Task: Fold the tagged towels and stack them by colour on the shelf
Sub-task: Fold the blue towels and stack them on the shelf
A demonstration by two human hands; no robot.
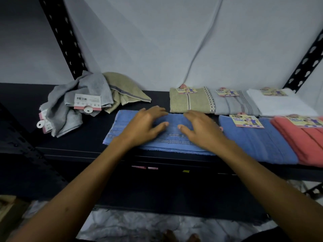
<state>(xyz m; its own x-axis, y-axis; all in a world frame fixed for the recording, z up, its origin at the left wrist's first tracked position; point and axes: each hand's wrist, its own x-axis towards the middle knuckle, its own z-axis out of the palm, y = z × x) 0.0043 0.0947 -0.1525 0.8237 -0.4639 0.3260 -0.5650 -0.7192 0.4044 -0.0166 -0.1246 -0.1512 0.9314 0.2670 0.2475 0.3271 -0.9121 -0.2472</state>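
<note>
Blue towel [122, 124] flat on shelf [73, 144], front edge, long axis left-to-right along shelf lip. Directly under both hands, not ahead or aside. Left hand [146, 123] and right hand [201, 126] both palm-down on towel, fingers loosely spread, pressing or smoothing, nothing gripped. Thumbs near each other over towel's middle; hands about equally near centre. Left end of towel stretches well clear of left hand; right end mostly hidden behind right wrist. Likely step: smoothing before a fold across the long axis; left hand better placed for the free left end.

Relative to blue towel:
- Just right, near or touching: folded blue stack [253, 142], tag [246, 121] on top. Same colour, so probable destination.
- Further right: red stack [304, 145], tagged.
- Behind, just beyond fingertips: folded beige towel [188, 102]; then grey towel [232, 103]; then white towel [283, 103]. Each tagged.
- Behind-left, apart: unfolded heap [73, 105], grey and beige mixed, barcode tag showing.

No closed containers; shelf alone holds everything. Heap unfolded, so task well short of done.

Risk: towel's front hem at shelf lip, could slip off.
</note>
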